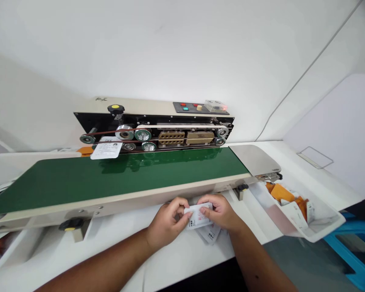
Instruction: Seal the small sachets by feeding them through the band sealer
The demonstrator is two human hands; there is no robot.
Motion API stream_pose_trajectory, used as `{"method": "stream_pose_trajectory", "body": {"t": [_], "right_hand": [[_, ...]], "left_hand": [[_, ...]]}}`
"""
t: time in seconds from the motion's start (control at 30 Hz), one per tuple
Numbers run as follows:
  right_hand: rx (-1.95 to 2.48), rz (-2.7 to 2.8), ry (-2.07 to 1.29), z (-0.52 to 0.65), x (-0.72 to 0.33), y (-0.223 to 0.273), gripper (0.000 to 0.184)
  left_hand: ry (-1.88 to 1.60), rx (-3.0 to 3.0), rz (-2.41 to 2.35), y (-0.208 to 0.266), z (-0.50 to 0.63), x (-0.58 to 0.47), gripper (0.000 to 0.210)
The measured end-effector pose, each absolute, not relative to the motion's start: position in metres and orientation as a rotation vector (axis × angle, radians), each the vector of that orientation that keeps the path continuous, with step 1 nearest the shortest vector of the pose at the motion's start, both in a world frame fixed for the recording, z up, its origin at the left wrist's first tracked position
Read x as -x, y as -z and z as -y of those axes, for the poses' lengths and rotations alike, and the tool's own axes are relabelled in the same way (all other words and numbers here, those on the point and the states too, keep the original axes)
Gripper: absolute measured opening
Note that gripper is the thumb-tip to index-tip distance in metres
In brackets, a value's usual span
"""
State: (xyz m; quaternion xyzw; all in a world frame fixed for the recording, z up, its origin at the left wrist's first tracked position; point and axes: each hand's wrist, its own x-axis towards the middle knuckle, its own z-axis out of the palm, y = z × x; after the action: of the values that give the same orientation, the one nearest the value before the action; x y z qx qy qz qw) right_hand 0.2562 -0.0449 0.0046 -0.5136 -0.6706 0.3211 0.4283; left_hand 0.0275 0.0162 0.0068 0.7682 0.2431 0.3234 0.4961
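Observation:
Between my two hands is a small white printed sachet [197, 218]. My left hand [172, 219] pinches its left edge between thumb and fingers. The right side is gripped by my right hand [220, 211], the thumb lying over the front. Just beneath, more white printed sachets [211, 234] lie on the white table, partly covered by the held one. Beyond my hands stands a band sealing machine [158, 134] with a green conveyor belt [124, 174]. Another white sachet [107, 149] sticks out of the machine's rollers at the left, over the belt.
A white bin [322, 227] at the right holds orange and white packets [287, 198]. Another white bin [24, 247] stands at the lower left. Black knobs [71, 224] jut from the conveyor's front. A blue stool [349, 247] is at the far right.

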Motion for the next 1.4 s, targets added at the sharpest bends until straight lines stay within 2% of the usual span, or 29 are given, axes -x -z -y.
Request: {"method": "stream_pose_trajectory", "body": {"t": [0.23, 0.4, 0.5, 0.6, 0.73, 0.8, 1.03, 1.4], "right_hand": [[1.361, 1.716, -0.884, 0.04, -0.258, -0.001, 0.027], [1.408, 1.805, -1.032, 0.043, -0.264, -0.023, 0.026], [1.393, 1.72, -0.907, 0.044, -0.282, -0.049, 0.023], [1.355, 1.225, -0.692, 0.037, -0.307, -0.081, 0.03], [1.19, 0.798, -0.302, 0.016, -0.344, -0.124, 0.034], [1.183, 0.73, -0.223, 0.002, -0.361, -0.139, 0.031], [1.356, 0.691, -0.532, -0.033, -0.386, -0.136, 0.01], [1.318, 0.679, -0.708, -0.041, -0.375, -0.132, 0.017]], "left_hand": [[-0.76, -1.86, -0.605, -0.002, -0.019, -0.029, 0.013], [-0.776, -1.919, -0.561, 0.0, -0.019, -0.03, 0.014], [-0.847, -1.911, -0.496, -0.001, -0.016, -0.03, 0.021], [-0.859, -1.948, -0.469, -0.002, -0.011, -0.029, 0.032], [-0.792, -1.997, -0.441, -0.003, -0.007, -0.028, 0.035], [-0.775, -2.009, -0.429, -0.002, -0.006, -0.028, 0.034], [-0.769, -2.036, -0.423, -0.001, -0.008, -0.026, 0.033], [-0.758, -2.06, -0.419, -0.003, -0.01, -0.026, 0.028]]}}
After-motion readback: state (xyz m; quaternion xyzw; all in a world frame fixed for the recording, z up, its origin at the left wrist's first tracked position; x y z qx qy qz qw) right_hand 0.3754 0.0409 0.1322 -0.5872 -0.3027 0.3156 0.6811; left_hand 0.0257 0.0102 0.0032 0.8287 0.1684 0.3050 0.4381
